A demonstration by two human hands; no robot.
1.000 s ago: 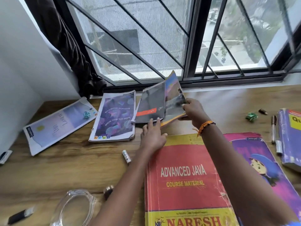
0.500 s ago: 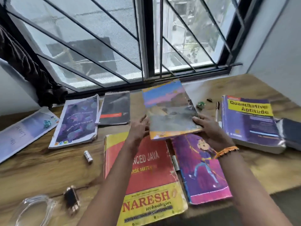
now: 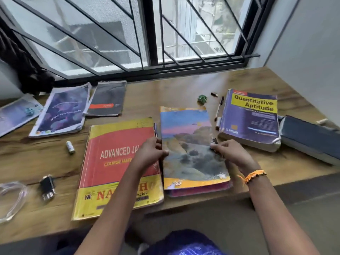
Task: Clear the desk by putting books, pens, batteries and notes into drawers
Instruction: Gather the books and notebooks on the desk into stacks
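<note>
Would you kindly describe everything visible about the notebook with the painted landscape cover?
The landscape-cover notebook is a thin, soft-covered book showing a blue and pink sky, rocky shapes and a yellow border, its corners and lower edge worn. It lies flat and closed on a pink-edged book, beside the red Advanced Java book. The left hand grips its left edge, the right hand its right edge.
</note>
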